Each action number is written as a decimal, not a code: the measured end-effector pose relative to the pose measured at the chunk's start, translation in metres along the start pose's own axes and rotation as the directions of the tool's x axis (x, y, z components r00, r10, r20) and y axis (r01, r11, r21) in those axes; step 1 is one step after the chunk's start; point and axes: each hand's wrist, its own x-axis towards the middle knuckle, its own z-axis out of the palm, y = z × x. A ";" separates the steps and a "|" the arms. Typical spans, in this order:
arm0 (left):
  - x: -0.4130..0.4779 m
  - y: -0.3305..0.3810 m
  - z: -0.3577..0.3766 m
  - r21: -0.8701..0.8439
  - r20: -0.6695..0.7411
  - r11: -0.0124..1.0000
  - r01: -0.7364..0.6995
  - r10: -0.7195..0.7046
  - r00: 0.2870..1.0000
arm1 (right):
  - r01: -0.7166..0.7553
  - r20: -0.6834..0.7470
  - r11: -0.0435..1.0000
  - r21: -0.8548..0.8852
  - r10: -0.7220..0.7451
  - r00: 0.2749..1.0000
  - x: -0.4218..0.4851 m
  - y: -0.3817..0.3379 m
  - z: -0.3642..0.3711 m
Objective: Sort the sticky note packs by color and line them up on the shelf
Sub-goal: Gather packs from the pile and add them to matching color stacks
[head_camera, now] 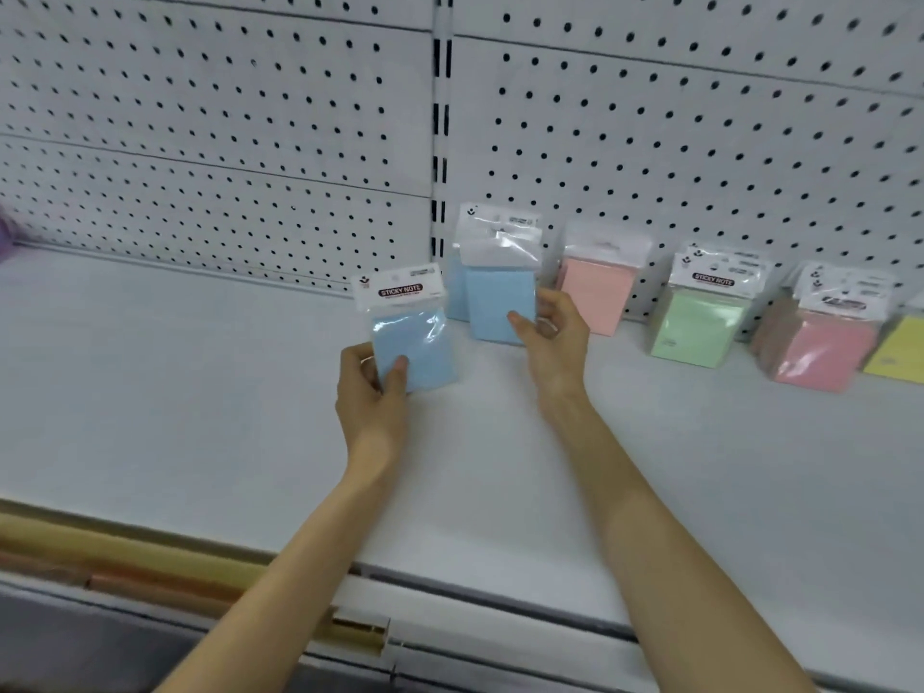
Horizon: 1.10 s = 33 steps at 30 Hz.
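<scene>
Head, L grip point(372, 392) pinching glossy blue pack point(420, 342), R grip point(552, 342) unclear

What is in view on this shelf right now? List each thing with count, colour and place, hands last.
held blue pack: one, light blue, in front of the row, in the left hand
standing blue packs: at least two, light blue, upright by the pegboard, one behind the other
pale pink pack: one visible, right of the blue ones
green packs: several, count unclear, right of the pale pink
pink packs: count unclear, deeper pink, further right
yellow pack: one seen, cut off by the right edge
purple item: one, blurred, far left edge
shelf: one, white
pegboard: white, dark holes, behind the shelf
rolls: yellow and orange, below the shelf front
left hand: grips the held blue pack
right hand: pinches the front standing blue pack
</scene>
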 end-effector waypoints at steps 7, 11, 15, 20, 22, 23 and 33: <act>0.001 -0.006 0.001 -0.018 0.015 1.000 0.012 -0.012 1.000 | 0.028 -0.106 0.993 -0.115 -0.040 0.994 0.013 0.007 0.011; 0.000 -0.006 0.001 -0.032 0.007 0.999 0.018 -0.017 1.000 | 0.057 -0.133 0.959 -0.278 -0.097 0.986 0.015 0.012 0.015; -0.001 -0.006 -0.001 -0.036 0.001 0.999 0.004 -0.004 1.000 | 0.044 -0.132 0.952 -0.304 -0.088 0.987 0.018 0.010 0.017; -0.002 -0.004 -0.001 -0.062 0.001 0.998 -0.004 0.004 1.000 | 0.037 -0.176 0.953 -0.302 -0.094 0.980 0.019 0.011 0.015; -0.002 -0.004 0.000 -0.056 0.003 0.998 -0.005 0.005 1.000 | 0.023 -0.171 0.947 -0.320 -0.082 0.982 0.020 0.012 0.015; -0.002 -0.004 -0.001 -0.052 0.011 0.999 0.000 0.001 1.000 | 0.017 -0.169 0.945 -0.327 -0.077 0.983 0.020 0.013 0.015; 0.051 0.003 0.005 -0.039 0.372 0.993 -0.108 0.115 0.921 | -0.025 -0.244 0.993 -0.114 -0.003 0.970 0.013 0.008 -0.002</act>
